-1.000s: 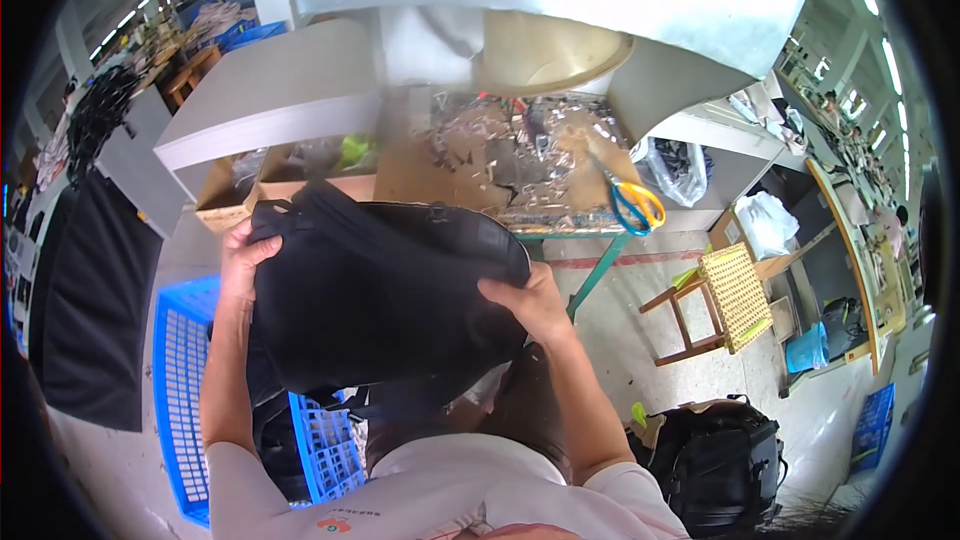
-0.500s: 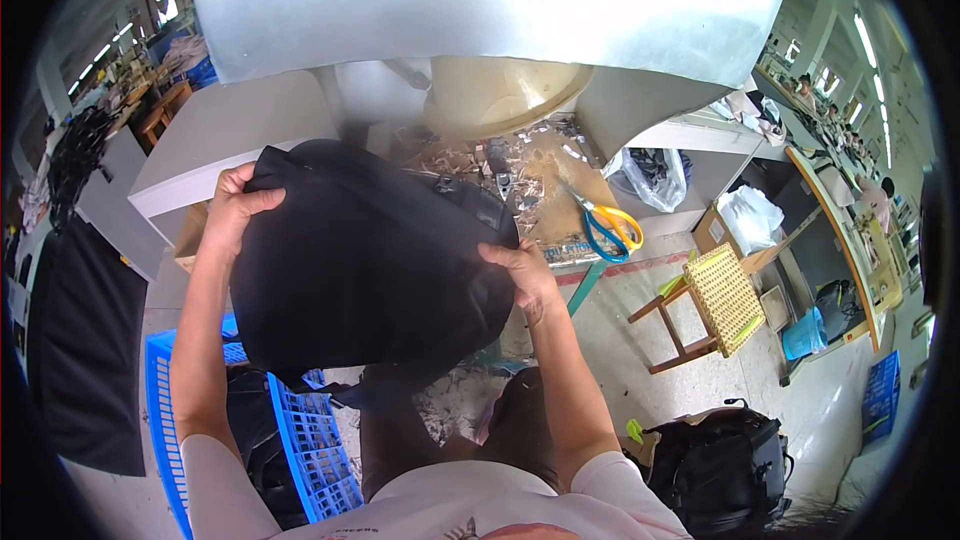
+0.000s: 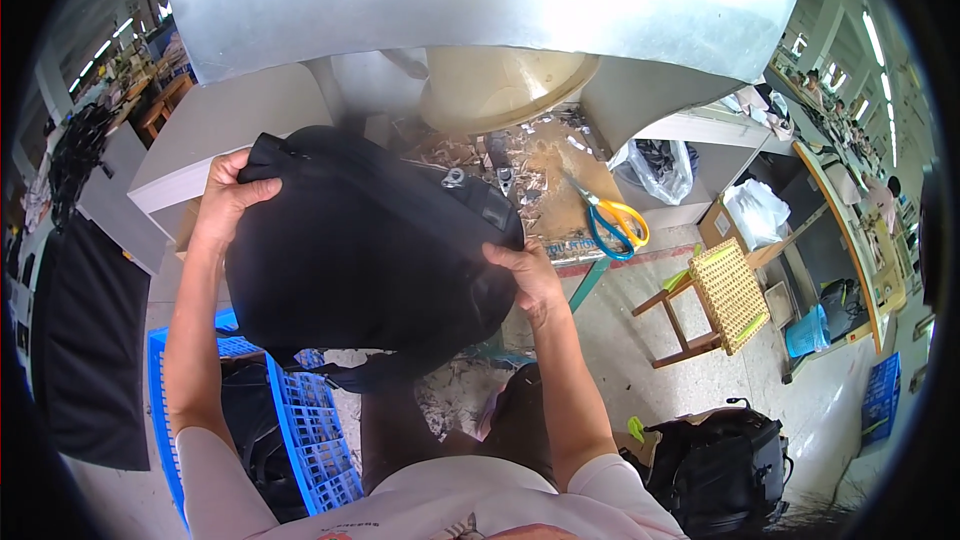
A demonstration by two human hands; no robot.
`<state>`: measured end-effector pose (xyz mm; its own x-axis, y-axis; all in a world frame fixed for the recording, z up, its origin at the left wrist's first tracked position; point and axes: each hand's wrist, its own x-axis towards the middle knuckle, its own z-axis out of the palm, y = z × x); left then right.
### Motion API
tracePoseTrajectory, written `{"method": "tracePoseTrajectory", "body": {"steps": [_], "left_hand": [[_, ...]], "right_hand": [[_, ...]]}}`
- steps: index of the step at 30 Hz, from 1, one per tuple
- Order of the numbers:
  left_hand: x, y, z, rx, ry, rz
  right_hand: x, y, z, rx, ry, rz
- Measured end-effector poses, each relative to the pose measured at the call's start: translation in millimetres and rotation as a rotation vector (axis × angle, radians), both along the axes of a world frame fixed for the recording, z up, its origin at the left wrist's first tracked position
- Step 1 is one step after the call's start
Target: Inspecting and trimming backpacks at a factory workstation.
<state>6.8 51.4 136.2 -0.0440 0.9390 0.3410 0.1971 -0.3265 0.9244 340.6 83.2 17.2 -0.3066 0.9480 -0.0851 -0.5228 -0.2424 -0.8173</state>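
Observation:
A black fabric backpack (image 3: 370, 250) is stretched between my hands in front of my body. At its upper left corner, my left hand (image 3: 232, 202) is closed on the fabric, thumb on top. My right hand (image 3: 527, 278) grips the right edge, thumb on the near face and the other fingers hidden behind. Black straps (image 3: 375, 372) hang from the lower edge. Just past the right side, scissors with yellow and blue handles (image 3: 612, 228) lie on a scrap-covered work surface (image 3: 560, 185).
A blue plastic basket (image 3: 315, 440) with black goods stands at my lower left. On the right are a woven-seat stool (image 3: 730, 295) and another black backpack (image 3: 720, 470). A large metal sheet (image 3: 480, 0) overhangs the work surface, and a beige tub (image 3: 500, 90) sits beneath it.
The backpack has shifted slightly up and left in both hands. Its strap has swung and shows more below the lower edge. Both grips stay as they were.

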Motion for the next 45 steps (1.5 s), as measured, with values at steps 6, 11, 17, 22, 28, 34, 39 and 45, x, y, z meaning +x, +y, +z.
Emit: {"method": "tracePoseTrajectory", "body": {"steps": [6,11,17,22,28,34,39,45], "left_hand": [[6.7,-8.8,-8.4,-0.05,0.027,-0.063],[12.8,-82.8,-33.4,0.236,1.049,0.752],[62.2,-85.8,-37.8,-0.254,0.42,-0.191],[22.0,-97.6,-86.0,-0.295,-0.087,-0.058],[25.2,-72.3,-120.5,-0.291,-0.454,0.144],[47.6,-46.5,-105.2,-0.344,-0.458,0.166],[48.5,-30.9,-109.0,-0.355,-0.466,0.171],[49.5,-25.0,-107.9,-0.385,-0.462,0.185]], "right_hand": [[18.3,-24.3,-7.5,0.008,0.008,-0.041],[10.8,-49.8,32.3,0.185,-0.13,0.238],[-52.1,-35.8,100.9,0.842,-0.652,0.613],[-11.5,-34.2,54.5,0.471,-0.253,0.244],[-14.8,-85.2,-12.7,0.181,-0.271,0.166],[-12.2,-54.8,-20.9,0.269,-0.289,-0.127],[-8.1,-32.2,-40.6,0.325,-0.387,-0.237],[-6.9,-36.8,-9.3,0.379,-0.404,-0.253]]}}
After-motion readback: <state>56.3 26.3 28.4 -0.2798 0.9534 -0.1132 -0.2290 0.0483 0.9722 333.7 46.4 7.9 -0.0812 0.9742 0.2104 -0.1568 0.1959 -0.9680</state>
